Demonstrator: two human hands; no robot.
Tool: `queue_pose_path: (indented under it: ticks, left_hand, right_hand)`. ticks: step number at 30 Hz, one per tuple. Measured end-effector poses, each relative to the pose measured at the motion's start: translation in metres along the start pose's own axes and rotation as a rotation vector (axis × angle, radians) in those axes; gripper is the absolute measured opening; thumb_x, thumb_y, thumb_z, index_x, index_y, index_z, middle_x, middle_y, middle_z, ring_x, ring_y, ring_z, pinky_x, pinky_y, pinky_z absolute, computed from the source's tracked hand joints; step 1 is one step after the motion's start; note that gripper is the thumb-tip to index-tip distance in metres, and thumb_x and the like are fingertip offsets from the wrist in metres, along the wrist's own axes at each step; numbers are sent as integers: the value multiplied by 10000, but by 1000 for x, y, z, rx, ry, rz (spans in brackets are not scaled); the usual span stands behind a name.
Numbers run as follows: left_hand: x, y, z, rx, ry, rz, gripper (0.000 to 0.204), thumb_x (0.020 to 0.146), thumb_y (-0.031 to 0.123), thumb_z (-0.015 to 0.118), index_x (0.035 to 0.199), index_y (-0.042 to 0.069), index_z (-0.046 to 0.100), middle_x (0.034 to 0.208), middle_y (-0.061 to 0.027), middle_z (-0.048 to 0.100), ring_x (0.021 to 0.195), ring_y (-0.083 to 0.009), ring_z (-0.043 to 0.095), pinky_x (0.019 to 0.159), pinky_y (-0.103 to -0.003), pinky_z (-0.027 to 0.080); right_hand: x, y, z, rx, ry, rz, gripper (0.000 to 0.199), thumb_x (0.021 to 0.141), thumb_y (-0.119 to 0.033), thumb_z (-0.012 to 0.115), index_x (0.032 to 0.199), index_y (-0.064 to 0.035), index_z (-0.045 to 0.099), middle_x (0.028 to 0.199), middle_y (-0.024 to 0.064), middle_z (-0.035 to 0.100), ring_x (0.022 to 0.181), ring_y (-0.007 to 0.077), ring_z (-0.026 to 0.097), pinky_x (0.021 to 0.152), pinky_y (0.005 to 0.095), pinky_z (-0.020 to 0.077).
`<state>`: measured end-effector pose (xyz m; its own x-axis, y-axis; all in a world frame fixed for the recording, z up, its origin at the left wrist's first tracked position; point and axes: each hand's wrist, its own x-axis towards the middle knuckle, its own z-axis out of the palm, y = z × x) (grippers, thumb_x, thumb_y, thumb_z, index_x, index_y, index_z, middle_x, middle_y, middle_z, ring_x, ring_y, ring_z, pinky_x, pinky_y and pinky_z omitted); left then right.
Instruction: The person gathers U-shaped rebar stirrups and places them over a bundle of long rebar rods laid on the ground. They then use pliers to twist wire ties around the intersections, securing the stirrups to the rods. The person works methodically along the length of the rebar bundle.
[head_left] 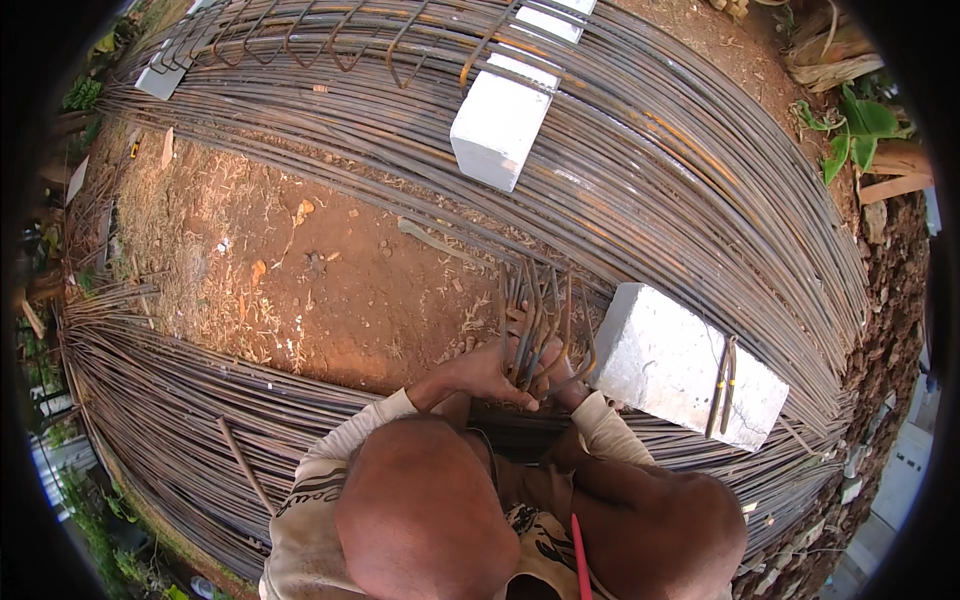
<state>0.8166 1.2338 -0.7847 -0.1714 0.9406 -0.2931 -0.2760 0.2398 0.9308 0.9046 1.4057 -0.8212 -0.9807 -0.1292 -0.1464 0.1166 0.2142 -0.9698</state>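
Note:
In front of my knees, both hands hold a bundle of bent steel rebar stirrups point(540, 310). The bars stand up close together, several with hooked or rounded bends. My left hand point(485, 374) wraps the bundle from the left, its thumb across the near side. My right hand point(562, 372) grips it from the right and is partly hidden behind the bars. Just right of the bundle, a white block point(680, 360) lies over the long rebar. Resting across that block is a dark metal tool with two thin arms and yellow bands point(722, 390).
Long rebar rods point(680, 180) run across the far side. More rods point(180, 400) lie near me on the left. A second white block point(500, 120) and a rebar cage point(340, 40) sit on the far rods. Brown soil point(330, 270) lies between the stacks.

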Motion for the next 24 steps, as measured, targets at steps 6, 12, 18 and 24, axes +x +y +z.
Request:
queue_pose_path:
  ticks: [6,12,18,24]
  left_hand:
    - [-19,-6,-5,121,-10,-78,462,744,257,921,1071,29,689,970,-89,736,903,-207,694,825,-360,547]
    - [-14,-39,14,418,-60,106,617,769,400,871,1207,34,636,1189,-222,657,1112,-375,623,983,-458,489]
    - [-12,-72,29,797,-143,389,497,813,435,797,1112,47,709,1173,-185,677,1139,-383,605,1053,-462,436]
    - [-4,-68,33,873,-161,465,321,811,376,770,978,102,769,908,-127,728,1065,-313,654,1114,-487,373]
  right_hand:
    - [-37,28,-18,980,208,434,622,1033,-413,545,1484,6,461,1432,188,575,1296,318,586,1103,450,465]
    - [-17,-37,-31,1407,121,590,767,1059,-585,369,1507,38,382,1473,273,513,1339,381,544,1113,504,454]
    - [-40,-27,-15,1342,135,759,571,1059,-464,494,1338,30,561,1194,216,684,1084,321,690,953,454,568]
    - [-38,-54,-16,1364,114,864,301,1034,-238,611,1183,21,646,990,123,734,853,234,732,827,376,616]
